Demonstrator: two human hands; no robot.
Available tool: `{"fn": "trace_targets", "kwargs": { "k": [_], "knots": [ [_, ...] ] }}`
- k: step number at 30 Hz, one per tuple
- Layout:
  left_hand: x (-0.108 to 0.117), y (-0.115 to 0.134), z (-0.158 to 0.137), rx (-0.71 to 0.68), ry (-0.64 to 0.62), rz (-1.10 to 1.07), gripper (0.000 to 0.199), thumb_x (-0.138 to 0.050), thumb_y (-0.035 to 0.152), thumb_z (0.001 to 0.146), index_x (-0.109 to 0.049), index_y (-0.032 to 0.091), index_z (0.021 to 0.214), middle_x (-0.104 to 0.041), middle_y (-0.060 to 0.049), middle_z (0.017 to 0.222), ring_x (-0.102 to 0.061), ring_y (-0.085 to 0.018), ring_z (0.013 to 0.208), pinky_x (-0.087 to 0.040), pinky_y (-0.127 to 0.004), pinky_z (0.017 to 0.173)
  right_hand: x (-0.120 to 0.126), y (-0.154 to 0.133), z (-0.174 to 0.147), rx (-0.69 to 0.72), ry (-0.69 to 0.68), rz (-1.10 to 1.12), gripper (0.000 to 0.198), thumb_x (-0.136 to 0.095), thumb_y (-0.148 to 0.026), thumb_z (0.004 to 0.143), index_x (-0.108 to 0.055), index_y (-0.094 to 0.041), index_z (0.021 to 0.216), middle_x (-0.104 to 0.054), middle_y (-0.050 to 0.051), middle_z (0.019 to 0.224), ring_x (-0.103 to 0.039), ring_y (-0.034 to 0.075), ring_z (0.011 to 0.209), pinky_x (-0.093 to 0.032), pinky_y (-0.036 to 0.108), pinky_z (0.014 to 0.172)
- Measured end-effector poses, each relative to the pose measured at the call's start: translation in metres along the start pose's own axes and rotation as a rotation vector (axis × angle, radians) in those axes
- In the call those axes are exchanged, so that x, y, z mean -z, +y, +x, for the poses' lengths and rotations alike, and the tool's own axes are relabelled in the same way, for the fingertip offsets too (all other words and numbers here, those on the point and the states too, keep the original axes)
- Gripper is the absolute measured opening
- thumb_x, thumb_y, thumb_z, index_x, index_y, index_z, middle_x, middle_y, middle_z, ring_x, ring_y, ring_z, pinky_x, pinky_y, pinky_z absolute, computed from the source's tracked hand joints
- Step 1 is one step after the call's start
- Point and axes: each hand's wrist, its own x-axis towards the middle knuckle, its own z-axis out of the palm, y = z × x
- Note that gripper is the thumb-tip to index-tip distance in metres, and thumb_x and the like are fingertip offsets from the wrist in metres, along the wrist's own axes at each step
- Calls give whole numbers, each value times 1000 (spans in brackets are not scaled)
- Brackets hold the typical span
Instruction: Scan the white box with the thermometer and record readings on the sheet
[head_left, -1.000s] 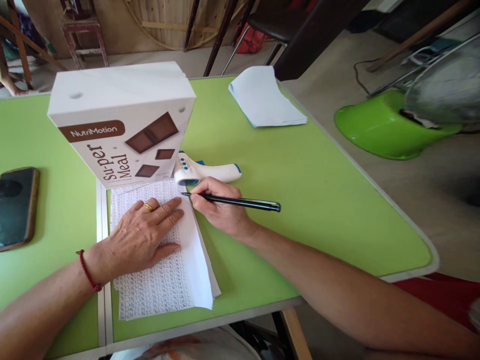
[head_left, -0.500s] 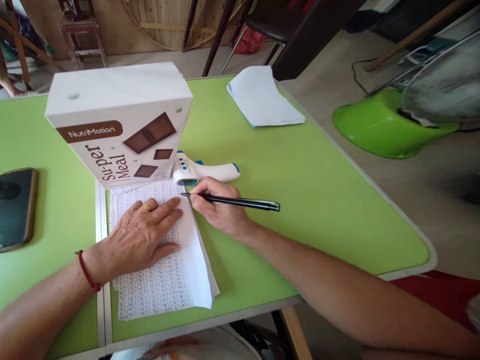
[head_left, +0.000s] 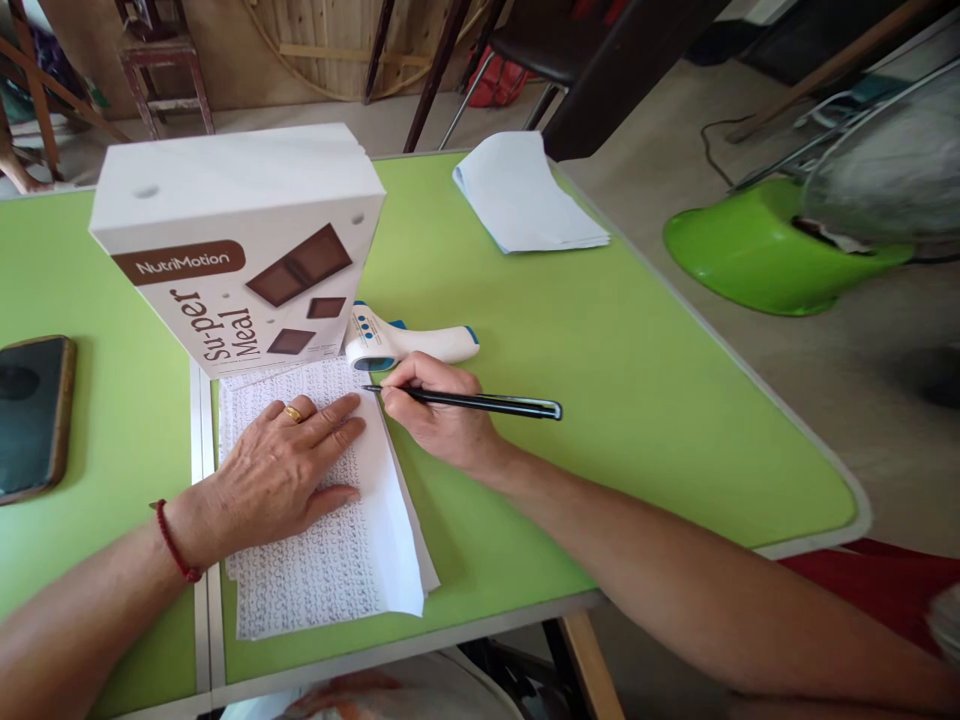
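Empty left hand [head_left: 289,465] lies spread on handwritten white paper [head_left: 307,590]; right hand [head_left: 450,432] pinches a slim black pen [head_left: 510,404], likely light, best gripped near its tip.

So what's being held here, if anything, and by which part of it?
The right hand holds the black pen near its writing tip. The left hand grips nothing; it rests on the written sheet.

The single view looks from the wearer's head, forward and steeply down across the counter [head_left: 637,400], fairly close above the left hand [head_left: 281,475] and right hand [head_left: 446,420], the floor [head_left: 832,375] at right seeming blurred.
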Motion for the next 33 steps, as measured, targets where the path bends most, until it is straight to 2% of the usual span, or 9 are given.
{"fn": "trace_targets", "kwargs": {
  "k": [8,13,24,33],
  "knots": [
    [1,0,-1,-12,21,3,51,-50,46,93,-46,13,131,-37,-10,144,-46,-27,99,-45,-44,82,2,0,0,-58,65,19,11,-52,-15,73,-50,-20,63,-49,-6,49,-40,6,40,-31,20,39],
    [0,0,-2,-12,20,2,51,-50,46,93,-46,12,131,-36,-9,146,-46,-27,100,-45,-45,82,1,1,0,-80,46,19,10,-52,-16,71,-50,-21,63,-50,-6,50,-39,6,41,-32,21,40],
    [0,-1,-1,-13,22,6,50,-48,46,94,-46,12,131,-36,-8,146,-45,-27,99,-46,-45,81,1,2,0,-66,40,-2,9,-52,-16,71,-51,-20,63,-52,-5,51,-42,7,43,-34,21,42],
    [0,-1,-1,-16,25,8,51,-50,46,93,-47,12,131,-37,-9,145,-46,-27,98,-46,-45,81,1,2,1,-66,51,17,11,-53,-14,71,-49,-21,63,-49,-7,49,-38,7,40,-32,21,39]
  ]
}}
